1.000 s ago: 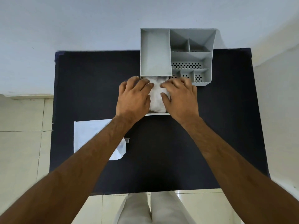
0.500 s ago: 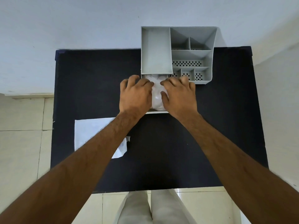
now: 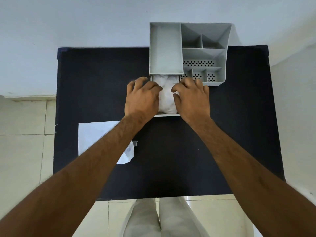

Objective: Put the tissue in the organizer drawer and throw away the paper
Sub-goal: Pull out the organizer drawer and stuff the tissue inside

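Note:
A grey desk organizer (image 3: 165,48) stands at the back of the black table (image 3: 239,134). Its drawer (image 3: 168,114) is pulled out toward me. A bunched white tissue (image 3: 166,96) lies inside the drawer. My left hand (image 3: 142,98) rests on the tissue's left side, fingers curled and spread. On the tissue's right side lies my right hand (image 3: 193,98), its fingers curled the same way. Both hands press on the tissue. A white sheet of paper (image 3: 95,135) lies flat on the table at the left, partly hidden under my left forearm.
The organizer has several open compartments (image 3: 203,53) on its right side, some with perforated floors. A small clear bit (image 3: 135,142) lies beside the paper. Tiled floor surrounds the table, and a pale wall stands behind it.
Both hands have shifted slightly apart and their fingers have curled up, showing more of the tissue between them. The paper has not moved.

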